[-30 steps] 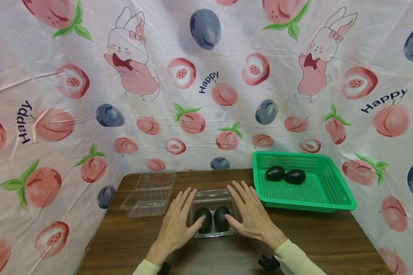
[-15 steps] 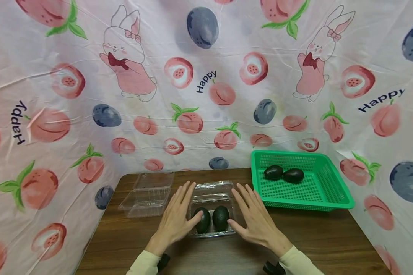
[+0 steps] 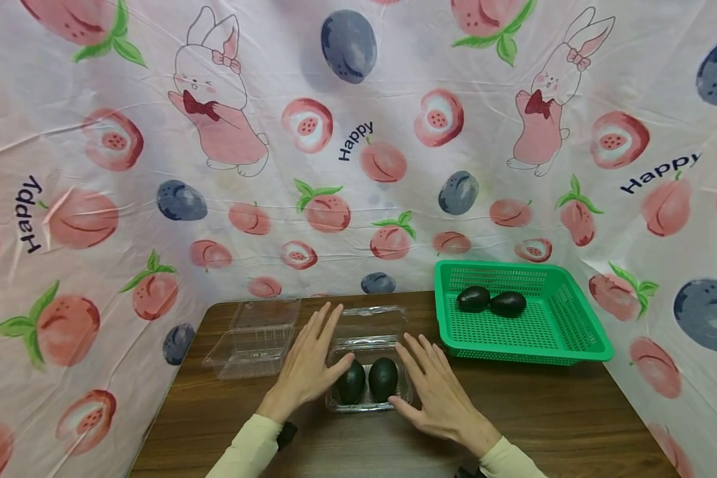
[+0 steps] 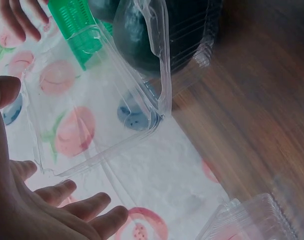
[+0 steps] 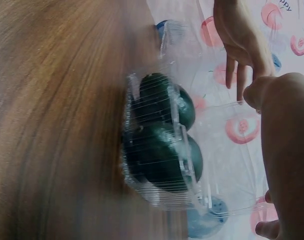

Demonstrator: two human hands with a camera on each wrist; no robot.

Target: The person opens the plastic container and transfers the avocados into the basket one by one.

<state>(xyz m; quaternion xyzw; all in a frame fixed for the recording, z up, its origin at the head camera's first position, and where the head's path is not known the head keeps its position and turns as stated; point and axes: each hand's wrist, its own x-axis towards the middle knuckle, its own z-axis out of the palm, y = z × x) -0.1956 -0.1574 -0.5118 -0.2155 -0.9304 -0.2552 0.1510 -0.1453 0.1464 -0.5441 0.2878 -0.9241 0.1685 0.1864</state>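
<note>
Inside clear-plastic clamshell [image 3: 361, 407], oval avocados [image 3: 383, 380]

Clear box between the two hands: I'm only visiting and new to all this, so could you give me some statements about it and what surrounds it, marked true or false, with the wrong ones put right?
1. Two dark fruits lie in the green basket. True.
2. The clear box holds three fruits. False: it holds two dark green fruits.
3. The box's lid is closed. False: the lid is raised open.
4. A second clear container is left of the box in the head view. True.
5. The right hand is clutching a fruit. False: its fingers are stretched out and hold none.
6. The left hand's fingers are outstretched. True.
</note>
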